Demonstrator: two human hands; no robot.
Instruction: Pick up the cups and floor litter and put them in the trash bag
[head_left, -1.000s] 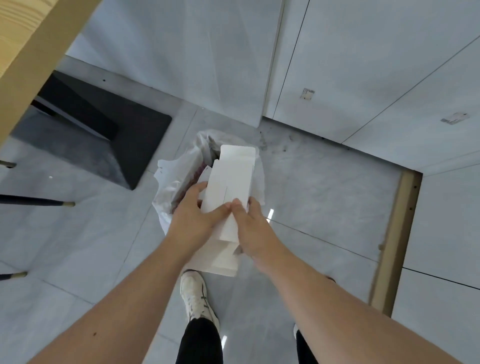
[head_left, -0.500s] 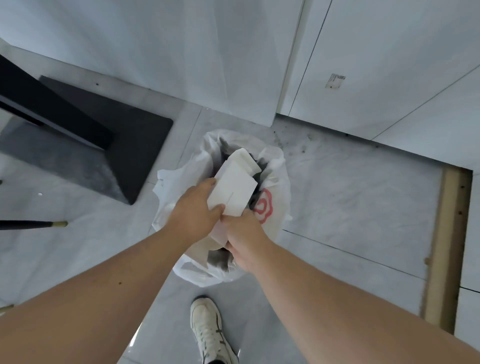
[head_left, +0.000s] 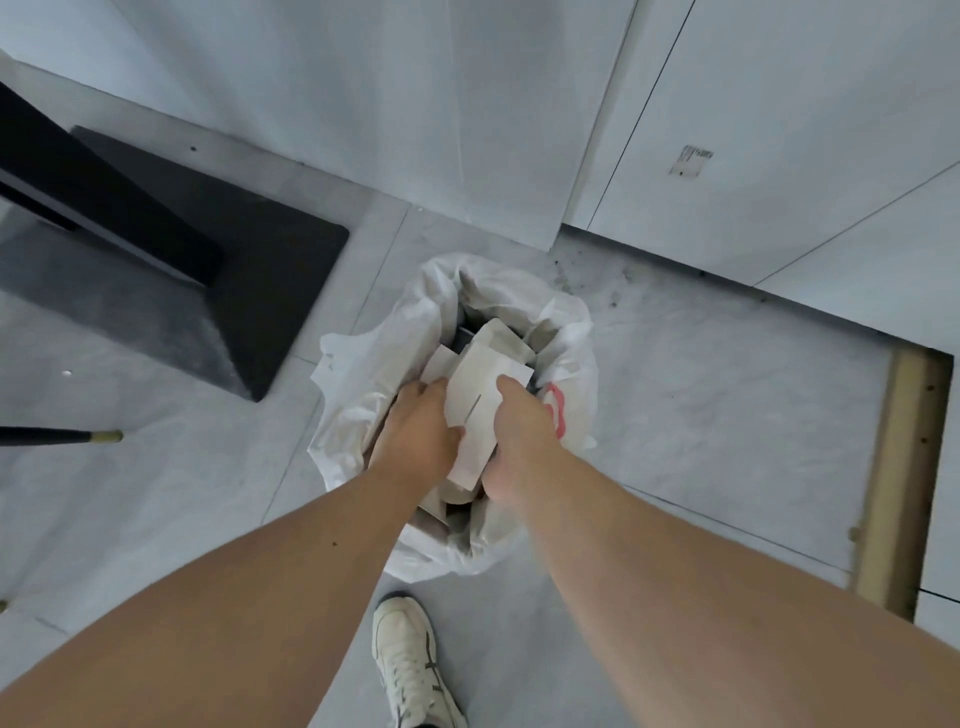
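White folded cardboard carton (head_left: 485, 415), clamped between my left hand (head_left: 415, 436) and right hand (head_left: 519, 441), has gone from above the crinkled white plastic trash bag (head_left: 571, 353) down into its mouth below my knuckles; I judge letting go comes next.

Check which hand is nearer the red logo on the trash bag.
Right. The right hand sits directly beside the red logo, nearly touching it; the left hand is on the far side of the white carton.

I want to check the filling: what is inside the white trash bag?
Inside the trash bag: a white carton gripped by the left hand and right hand, plus crumpled paper; anything deeper is covered.
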